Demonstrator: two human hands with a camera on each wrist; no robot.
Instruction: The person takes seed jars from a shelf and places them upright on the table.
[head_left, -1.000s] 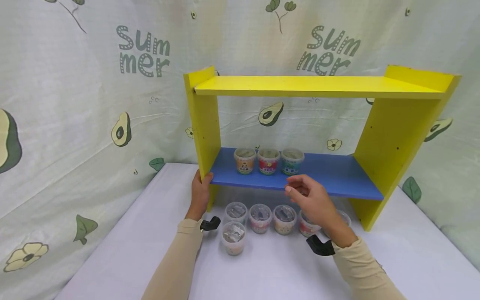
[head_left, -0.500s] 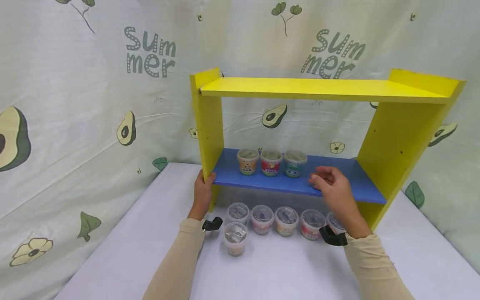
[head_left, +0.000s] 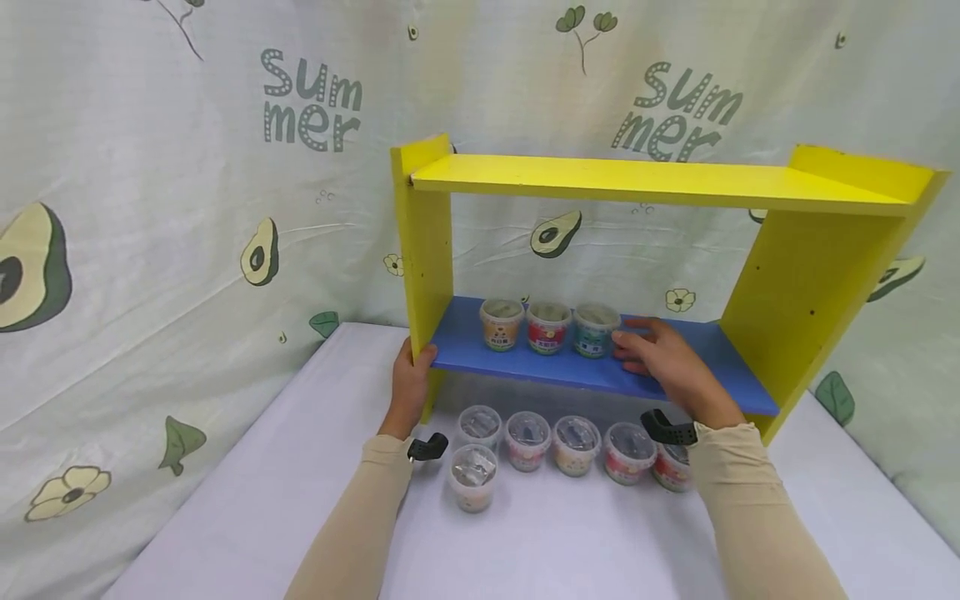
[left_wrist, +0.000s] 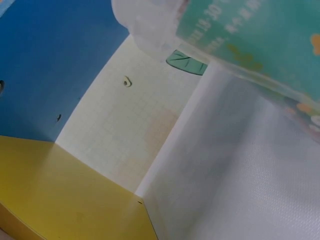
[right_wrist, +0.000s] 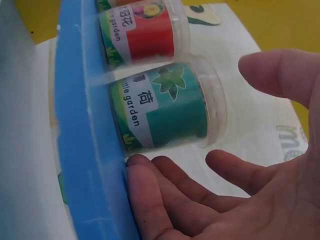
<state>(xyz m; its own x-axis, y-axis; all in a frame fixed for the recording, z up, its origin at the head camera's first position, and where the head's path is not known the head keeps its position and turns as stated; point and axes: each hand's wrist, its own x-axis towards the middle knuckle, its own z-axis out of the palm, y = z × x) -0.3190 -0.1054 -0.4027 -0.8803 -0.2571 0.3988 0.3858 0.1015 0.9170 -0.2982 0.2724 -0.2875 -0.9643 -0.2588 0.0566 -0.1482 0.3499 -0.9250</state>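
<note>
On the blue shelf (head_left: pixel 675 354), the right hand (head_left: pixel 663 357) lay with fingers spread apart just beside the green-labelled cup (head_left: pixel 596 328). The left hand (head_left: pixel 410 385) gripped the shelf's yellow side panel (head_left: pixel 425 250).
</note>
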